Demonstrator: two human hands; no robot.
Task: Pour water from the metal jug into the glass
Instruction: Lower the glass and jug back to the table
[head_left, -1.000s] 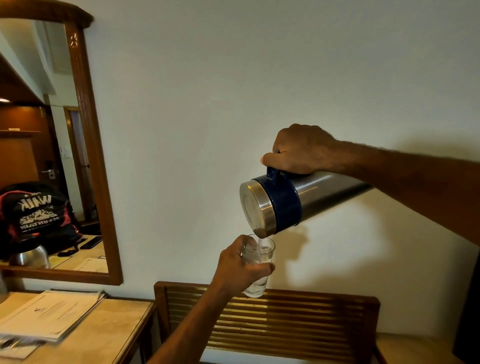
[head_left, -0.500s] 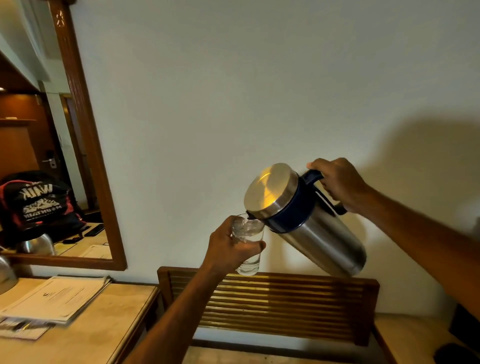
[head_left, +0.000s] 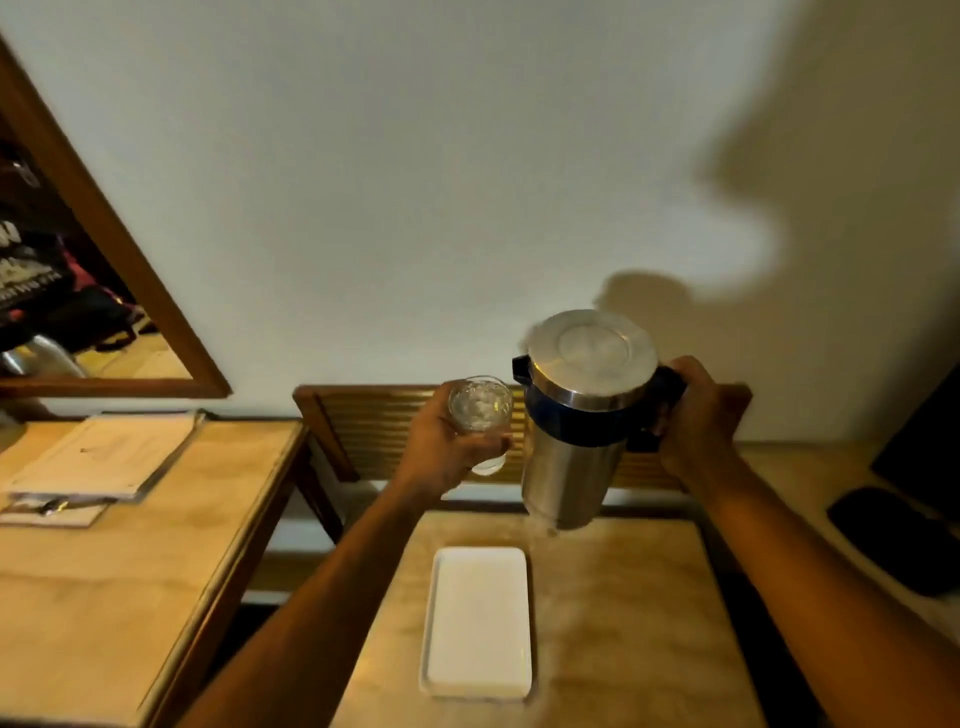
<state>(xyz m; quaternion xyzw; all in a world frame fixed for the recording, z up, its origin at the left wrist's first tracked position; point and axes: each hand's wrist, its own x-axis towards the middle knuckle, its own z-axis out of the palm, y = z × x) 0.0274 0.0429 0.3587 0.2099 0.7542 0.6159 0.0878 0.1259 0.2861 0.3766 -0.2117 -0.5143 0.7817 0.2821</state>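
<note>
The metal jug, steel with a dark blue collar and a flat steel lid, hangs upright in the air above the low wooden table. My right hand grips its dark handle on the right side. Just left of the jug, my left hand holds the clear glass, which has water in it. The glass is upright and close to the jug's spout, a small gap between them.
A white rectangular tray lies on the low table below the hands. A slatted wooden backrest stands against the wall. A desk at left carries papers beneath a framed mirror. A black object lies at right.
The jug has swung from tilted over the glass back to upright and dropped lower. The glass came down with it, and the view has tipped down to show the table and tray.
</note>
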